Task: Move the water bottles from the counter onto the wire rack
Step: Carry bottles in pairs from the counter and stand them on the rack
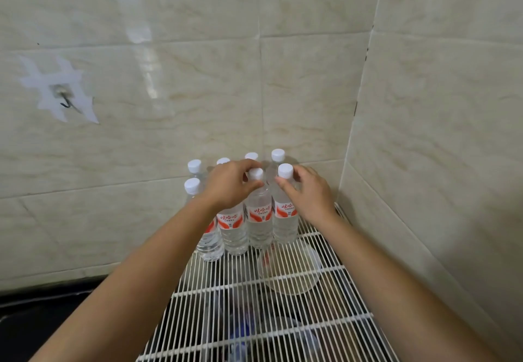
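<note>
Several clear water bottles with white caps and red-and-white labels stand upright in two rows at the back of the white wire rack [283, 299], against the tiled wall. My left hand [229, 183] curls around the neck of the front middle bottle [258, 220], fingers touching just under its cap. My right hand [308, 191] rests against the front right bottle [284, 214], thumb and fingers at its shoulder below the cap. My left forearm hides part of the front left bottles [210, 242].
Tiled walls close the corner behind and to the right of the rack. A clear round bowl [290, 268] shows through the wires below the shelf. A dark counter edge [42, 305] lies at lower left. A hook [66, 104] is taped on the left wall.
</note>
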